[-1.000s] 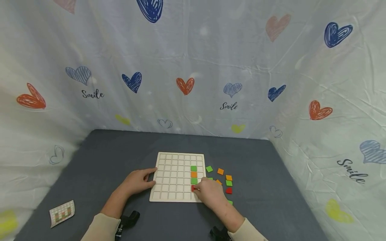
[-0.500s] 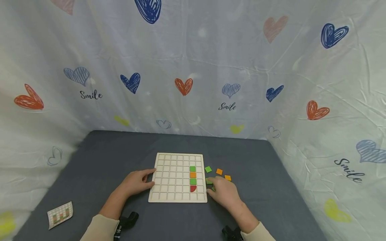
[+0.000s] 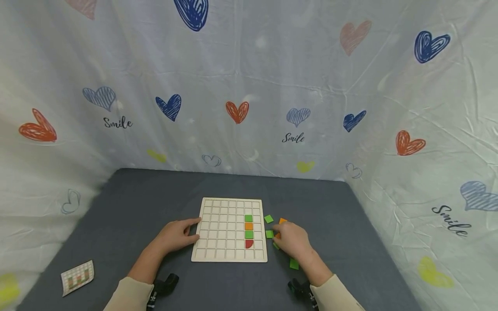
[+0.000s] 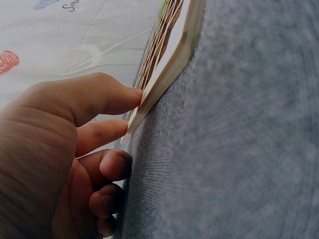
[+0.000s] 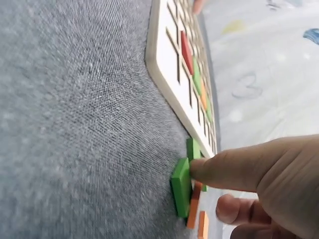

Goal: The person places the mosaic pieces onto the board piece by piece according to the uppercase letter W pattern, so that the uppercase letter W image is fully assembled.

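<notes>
A pale wooden grid board (image 3: 227, 231) lies on the dark cloth. One of its right-hand columns holds a green, an orange and another green square tile, with a red rounded tile (image 3: 249, 244) below them. My left hand (image 3: 177, 235) touches the board's left edge with thumb and index finger, as the left wrist view (image 4: 75, 134) also shows. To the right of the board, my right hand (image 3: 293, 239) is low over loose tiles, its thumb and index finger by an orange tile (image 3: 278, 236). In the right wrist view, the thumb is beside a green tile (image 5: 182, 186); the index fingertip is hidden.
Loose green tiles (image 3: 269, 219) lie along the board's right side, with one green tile (image 3: 294, 264) nearer the wrist. Another orange tile (image 3: 283, 220) is partly covered by the right hand. A curled printed pattern card (image 3: 77, 277) rests at front left. A heart-patterned curtain hangs behind.
My right hand has let go of the red tile in the board and moved right to the loose tiles, then slightly farther right. My left hand stays on the board's edge.
</notes>
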Motion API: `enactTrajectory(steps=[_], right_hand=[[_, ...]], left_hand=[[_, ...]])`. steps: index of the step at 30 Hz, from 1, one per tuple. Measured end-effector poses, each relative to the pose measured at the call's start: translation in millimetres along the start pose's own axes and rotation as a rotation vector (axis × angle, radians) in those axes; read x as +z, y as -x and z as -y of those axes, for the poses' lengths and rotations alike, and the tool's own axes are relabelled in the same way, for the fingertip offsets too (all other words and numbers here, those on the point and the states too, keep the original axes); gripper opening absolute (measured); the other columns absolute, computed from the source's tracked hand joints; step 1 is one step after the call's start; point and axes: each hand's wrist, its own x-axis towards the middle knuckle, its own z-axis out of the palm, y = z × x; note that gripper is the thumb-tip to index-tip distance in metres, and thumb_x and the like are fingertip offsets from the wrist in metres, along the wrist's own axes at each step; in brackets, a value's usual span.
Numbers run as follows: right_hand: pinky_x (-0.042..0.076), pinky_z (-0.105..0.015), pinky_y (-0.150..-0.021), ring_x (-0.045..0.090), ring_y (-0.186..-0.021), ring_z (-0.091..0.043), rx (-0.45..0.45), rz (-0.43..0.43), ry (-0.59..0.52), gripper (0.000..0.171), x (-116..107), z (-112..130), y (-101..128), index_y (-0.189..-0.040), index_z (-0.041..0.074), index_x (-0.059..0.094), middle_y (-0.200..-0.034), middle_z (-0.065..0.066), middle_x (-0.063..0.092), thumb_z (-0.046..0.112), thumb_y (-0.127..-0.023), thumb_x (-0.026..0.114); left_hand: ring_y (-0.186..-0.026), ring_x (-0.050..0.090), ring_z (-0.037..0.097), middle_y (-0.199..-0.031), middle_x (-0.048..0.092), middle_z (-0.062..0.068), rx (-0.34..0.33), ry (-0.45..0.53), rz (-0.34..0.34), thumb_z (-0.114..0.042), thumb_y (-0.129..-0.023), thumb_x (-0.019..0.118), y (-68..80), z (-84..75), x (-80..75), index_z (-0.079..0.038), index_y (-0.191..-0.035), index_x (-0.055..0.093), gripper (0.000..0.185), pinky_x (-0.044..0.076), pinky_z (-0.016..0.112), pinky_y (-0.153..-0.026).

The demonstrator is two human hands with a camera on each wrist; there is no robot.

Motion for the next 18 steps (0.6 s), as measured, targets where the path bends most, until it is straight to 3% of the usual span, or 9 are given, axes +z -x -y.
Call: enactTrajectory(steps=[13,18], right_hand=[[0.04,-0.027,-0.048,0.05,-0.056,-0.007,0.004,0.022,-0.021,0.018,5.0,-4.8,-8.1,-0.093,0.019,0.077,-0.08,0.004,0.068,0.021,-0.075,0.075],[0.038,-0.027,-0.046,0.045,-0.051,-0.006,0.002,0.01,-0.023,0.017,5.8,-2.9,-10.1,-0.09,0.017,0.075,-0.07,0.006,0.063,0.02,-0.073,0.073]], left_hand=[[-0.046,0.037,0.012,-0.055,0.044,-0.005,-0.022,0.0,0.001,-0.038,-0.083,0.07,0.1,-1.0,-0.4,-0.02,-0.135,0.055,0.058,0.031,0.028,-0.047],[-0.046,0.038,0.013,-0.056,0.045,-0.005,-0.035,0.017,0.014,-0.038,-0.083,0.071,-0.1,0.1,-0.7,-0.021,-0.135,0.055,0.058,0.031,0.029,-0.047]])
